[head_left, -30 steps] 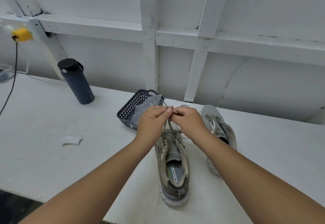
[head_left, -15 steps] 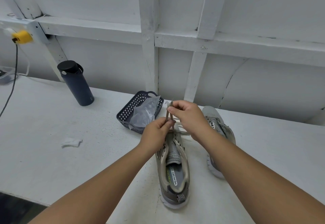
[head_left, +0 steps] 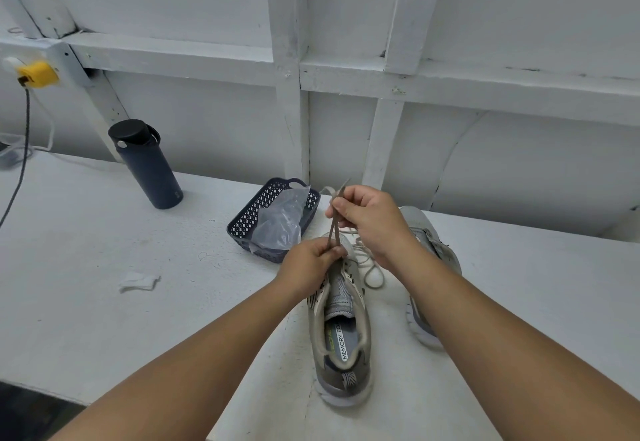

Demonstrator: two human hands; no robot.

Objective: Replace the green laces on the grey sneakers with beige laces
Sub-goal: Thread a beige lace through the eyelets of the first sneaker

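Observation:
A grey sneaker [head_left: 341, 333] lies on the white table with its heel toward me. A second grey sneaker [head_left: 429, 243] lies to its right, partly hidden by my right forearm. My left hand [head_left: 311, 264] pinches a beige lace [head_left: 335, 222] just above the near sneaker's front eyelets. My right hand [head_left: 370, 218] grips the same lace higher up, and both strands run taut between the hands. More beige lace [head_left: 372, 269] lies looped on the table between the sneakers. No green lace is in sight.
A dark perforated basket [head_left: 256, 218] holding a clear plastic bag [head_left: 280, 222] sits just behind the near sneaker. A dark bottle [head_left: 149, 166] stands at the back left. A scrap of white paper [head_left: 138, 283] lies at the left. A cable [head_left: 17, 170] hangs from a yellow plug.
My right hand has risen and drawn the lace up taut. My left hand has dropped from beside it to the sneaker's front eyelets.

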